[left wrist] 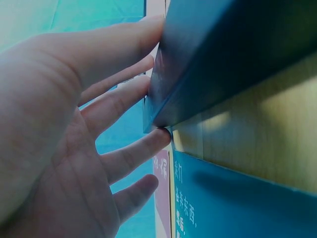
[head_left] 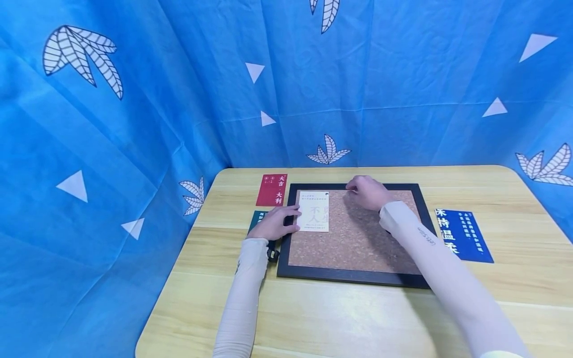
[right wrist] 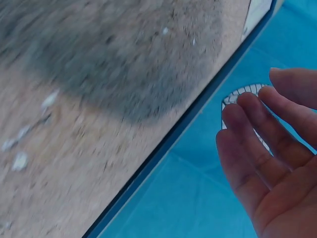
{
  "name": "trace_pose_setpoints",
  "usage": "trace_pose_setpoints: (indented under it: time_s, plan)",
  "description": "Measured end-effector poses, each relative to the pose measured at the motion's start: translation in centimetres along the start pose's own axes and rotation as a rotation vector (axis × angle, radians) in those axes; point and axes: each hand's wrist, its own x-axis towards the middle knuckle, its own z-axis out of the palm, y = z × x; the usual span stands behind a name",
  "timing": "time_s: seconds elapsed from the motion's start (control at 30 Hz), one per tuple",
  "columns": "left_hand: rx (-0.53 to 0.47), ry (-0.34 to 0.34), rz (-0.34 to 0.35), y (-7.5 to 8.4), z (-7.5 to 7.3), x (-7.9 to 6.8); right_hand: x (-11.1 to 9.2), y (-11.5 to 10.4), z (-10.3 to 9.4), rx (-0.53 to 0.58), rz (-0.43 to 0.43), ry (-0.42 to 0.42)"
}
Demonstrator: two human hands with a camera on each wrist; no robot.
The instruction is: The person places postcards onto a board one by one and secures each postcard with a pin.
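A cork board [head_left: 353, 243] in a black frame lies on the table. On its upper left part sits a white card [head_left: 320, 223] with pale printed characters and a small dark dot at its top right corner. My left hand [head_left: 274, 224] rests at the card's left edge, its thumb and fingers spread over the frame's left side [left wrist: 198, 59]. Over the board's far edge hovers my right hand [head_left: 369, 193]. In the right wrist view its fingers [right wrist: 247, 134] are loosely bent and nothing shows between them.
Beyond the left hand lies a red card [head_left: 270, 191]; a teal card [left wrist: 237, 198] is partly under that hand. A blue card [head_left: 470, 236] lies right of the board, partly behind the right forearm. A blue curtain [head_left: 313, 79] hangs behind the table [head_left: 349, 318].
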Motion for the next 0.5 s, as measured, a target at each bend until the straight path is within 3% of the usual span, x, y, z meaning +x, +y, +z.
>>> trace_pose_setpoints:
  time_s: [0.3,0.5]
  plan:
    - [-0.034,-0.010,0.009,-0.3,0.0,0.1,-2.4,1.4,-1.5,0.031,0.053,0.049]
    - [-0.074,0.006,-0.030,-0.1,-0.2,0.1,-4.3,2.3,-2.7,0.042,0.110,0.045]
